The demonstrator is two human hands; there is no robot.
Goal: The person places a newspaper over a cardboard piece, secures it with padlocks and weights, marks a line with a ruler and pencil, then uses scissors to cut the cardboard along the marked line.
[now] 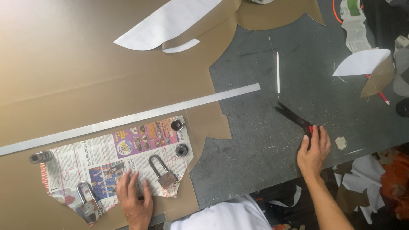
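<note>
While left hand (134,198) presses newspaper (115,162) flat (fingers spread), right hand (314,149) grips scissors (294,117).

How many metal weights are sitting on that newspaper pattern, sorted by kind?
Padlocks: 2, one near the middle, one beside the left hand.
Round sockets or nuts: 2, one at the top corner, one just below it.
Stacked metal cylinder: 1, at the left edge of the newspaper pattern.
Total: 5
</note>
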